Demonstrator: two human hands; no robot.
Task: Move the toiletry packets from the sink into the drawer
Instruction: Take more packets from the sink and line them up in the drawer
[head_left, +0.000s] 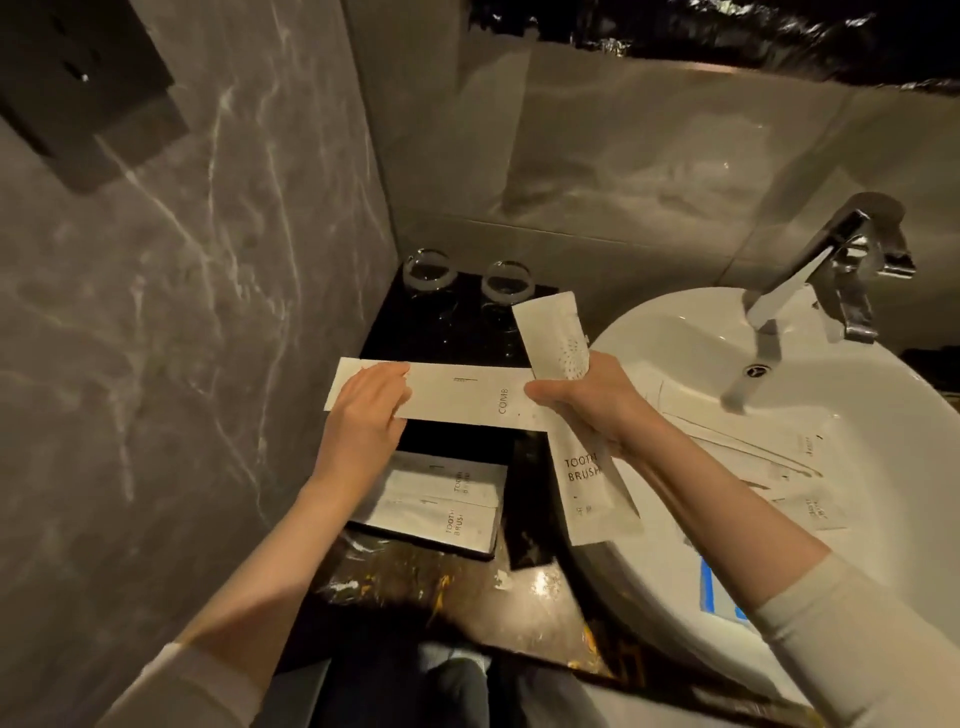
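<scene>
While both our arms reached out over the dark counter (467, 587), our left hand (363, 410) lay on the left end of the long comb packet (457, 397). Fingers there looked nearly straight, laid flat over the paper; whether the thumb curled beneath, we could not tell. The packet ran level from those fingers rightward, its "COMB" print just short of our right hand's (582, 400) fingertips, its right end meeting that hand.

Our right hand was curled tight around two packets at once. A toothbrush packet (592, 483) hung down and toward us from under the palm, lettering showing below the fingers. A shorter dotted packet (553, 332) stood up out of the top of the fist, tilted slightly left.

Below our left wrist, the drawer (498, 499) sat open with toothbrush packets in the drawer (441, 504) lying flat, two printed faces visible, side by side.

Right of our right forearm, the white sink (675, 332) held more packets in the basin (769, 467), flat and overlapping; their count was unclear. They lay well apart from either hand's fingers.

Beyond the comb packet, two glasses (467, 278) stood on a black tray (395, 322) against the wall. A chrome faucet (826, 265) leaned over the basin's far side.
</scene>
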